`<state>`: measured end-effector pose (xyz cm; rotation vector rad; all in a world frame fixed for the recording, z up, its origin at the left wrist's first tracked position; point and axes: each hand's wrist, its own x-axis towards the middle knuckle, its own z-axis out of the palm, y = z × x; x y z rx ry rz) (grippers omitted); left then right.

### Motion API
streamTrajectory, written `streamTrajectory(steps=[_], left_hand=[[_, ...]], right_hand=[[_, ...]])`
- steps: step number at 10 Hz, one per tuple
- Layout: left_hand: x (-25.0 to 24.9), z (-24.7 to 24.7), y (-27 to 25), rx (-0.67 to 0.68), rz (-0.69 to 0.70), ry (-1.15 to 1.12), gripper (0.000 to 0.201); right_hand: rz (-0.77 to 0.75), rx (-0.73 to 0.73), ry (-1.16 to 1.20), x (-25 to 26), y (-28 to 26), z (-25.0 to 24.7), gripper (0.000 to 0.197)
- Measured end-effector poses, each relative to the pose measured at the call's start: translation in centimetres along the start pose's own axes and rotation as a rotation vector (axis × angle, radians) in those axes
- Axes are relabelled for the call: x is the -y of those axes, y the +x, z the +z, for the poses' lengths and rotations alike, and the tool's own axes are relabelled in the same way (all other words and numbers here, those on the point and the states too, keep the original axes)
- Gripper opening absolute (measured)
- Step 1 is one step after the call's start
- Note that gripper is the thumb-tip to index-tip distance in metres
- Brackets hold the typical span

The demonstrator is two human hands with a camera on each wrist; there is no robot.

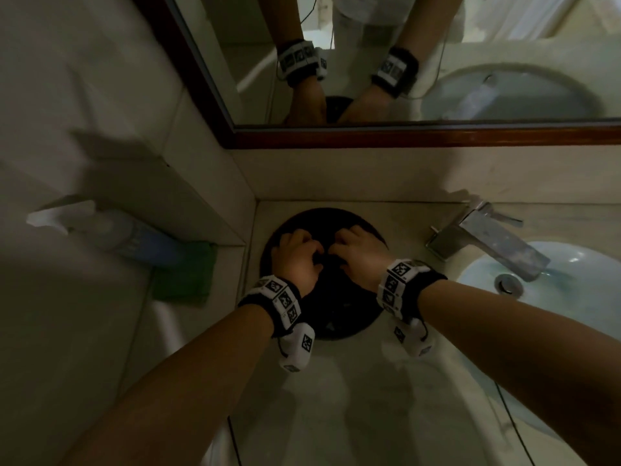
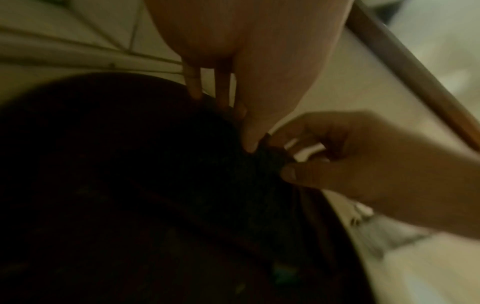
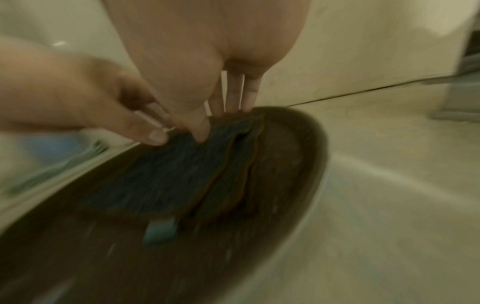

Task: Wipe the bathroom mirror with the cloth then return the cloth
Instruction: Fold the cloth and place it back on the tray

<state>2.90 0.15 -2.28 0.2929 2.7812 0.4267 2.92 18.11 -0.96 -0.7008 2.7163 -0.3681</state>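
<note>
Head view: both hands, left hand and right hand, meet over a dark round tray on the tabletop below the mirror.
Left wrist view: the right hand's fingers pinch the dark cloth.
Right wrist view: the left hand's fingers also pinch the folded cloth lying in the tray.

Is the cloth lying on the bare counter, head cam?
No, the dark cloth lies folded in a round dark tray, with the left hand and right hand pinching its far edge.

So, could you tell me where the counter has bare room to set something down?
Bare counter lies in front of the dark tray, between the forearms. The back corner is crowded: both hands, left hand and right hand, on the cloth.
</note>
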Motion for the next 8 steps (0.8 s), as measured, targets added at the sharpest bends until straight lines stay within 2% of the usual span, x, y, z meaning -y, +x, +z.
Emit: streamTrajectory(steps=[1,3,6,7,8], left_hand=[[0.0,0.6,-1.0,0.205,-0.032,0.131,0.055],[-0.2,0.2,-1.3,0.290,-0.018,0.150,0.070],[-1.2,0.0,-1.6,0.311,-0.047,0.193,0.078],[-2.1,-0.6,-2.1,0.288,-0.058,0.226,0.076],[-3.6,-1.8,-2.2,0.201,-0.045,0.212,0.071]], right_hand=[[0.073,0.193,-0.090,0.2,-0.4,0.9,0.058],[0.102,0.250,-0.088,0.2,-0.5,0.9,0.070],[0.107,0.295,-0.033,-0.2,-1.1,1.1,0.069],[0.122,0.241,-0.001,0.2,-1.8,-0.1,0.066],[0.167,0.149,0.035,-0.1,-2.6,-2.1,0.061]])
